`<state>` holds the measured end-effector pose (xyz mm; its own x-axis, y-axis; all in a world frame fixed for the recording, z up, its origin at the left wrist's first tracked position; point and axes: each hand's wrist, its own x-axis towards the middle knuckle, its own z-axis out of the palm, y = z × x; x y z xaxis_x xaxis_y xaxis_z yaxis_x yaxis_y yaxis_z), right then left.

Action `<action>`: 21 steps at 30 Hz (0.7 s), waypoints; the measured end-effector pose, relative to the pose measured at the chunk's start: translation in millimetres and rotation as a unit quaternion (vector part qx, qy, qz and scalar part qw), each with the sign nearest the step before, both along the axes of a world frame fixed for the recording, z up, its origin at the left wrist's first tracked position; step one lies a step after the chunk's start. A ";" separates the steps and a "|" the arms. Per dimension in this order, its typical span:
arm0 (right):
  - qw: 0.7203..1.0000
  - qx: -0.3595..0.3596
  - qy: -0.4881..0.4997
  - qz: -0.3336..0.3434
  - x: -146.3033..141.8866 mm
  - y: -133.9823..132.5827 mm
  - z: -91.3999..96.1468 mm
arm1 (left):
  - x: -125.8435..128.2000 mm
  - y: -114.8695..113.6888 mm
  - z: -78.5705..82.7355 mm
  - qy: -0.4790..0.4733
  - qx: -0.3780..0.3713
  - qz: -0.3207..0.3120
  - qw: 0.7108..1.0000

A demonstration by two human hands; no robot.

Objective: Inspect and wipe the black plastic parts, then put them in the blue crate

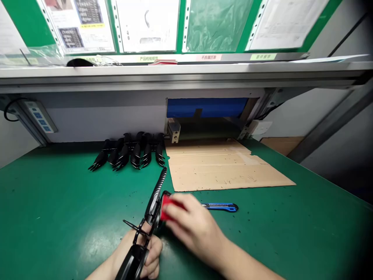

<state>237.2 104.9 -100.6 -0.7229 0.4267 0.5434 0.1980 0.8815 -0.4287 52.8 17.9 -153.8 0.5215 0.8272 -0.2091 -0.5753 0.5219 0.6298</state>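
My left hand (153, 252) is closed around a long black plastic part (134, 260) with thin cross-pieces and a ribbed, curved blade-like end pointing away from me. In my right hand (194, 225), slightly blurred, the fingers pinch a small red block-like piece (166, 208). The red piece is against the side of the black part or very close to it; the exact contact is hidden. Just beyond my right hand lies a blue and black utility knife (223, 207), its front end covered by the hand.
Several similar black parts (128, 151) lie in a row at the back of the green table (58, 210). Right of them lies a flat cardboard sheet (221, 167), under an opening with a blue flap (215, 107). A metal shelf (131, 79) spans above; a power strip (40, 116) hangs left.
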 end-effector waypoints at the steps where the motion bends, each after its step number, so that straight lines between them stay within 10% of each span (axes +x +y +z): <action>1: 0.998 -0.038 0.021 -0.034 1.6 3.1 -0.5 | -0.3 0.0 1.6 -0.003 0.010 0.019 1.000; 13: 0.949 -0.278 0.056 0.139 9.8 -1.6 17.7 | 2.7 -5.6 7.7 0.039 0.011 0.105 0.994; 21: 0.954 -0.261 -0.001 0.148 17.0 7.1 20.9 | -8.9 -2.1 22.9 0.051 0.071 0.131 0.988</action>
<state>254.2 112.0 -79.7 -0.8544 0.4155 0.3119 -0.0262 0.5651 -0.8246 43.9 15.8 -130.9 0.2684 0.9557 -0.1210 -0.6086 0.2655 0.7477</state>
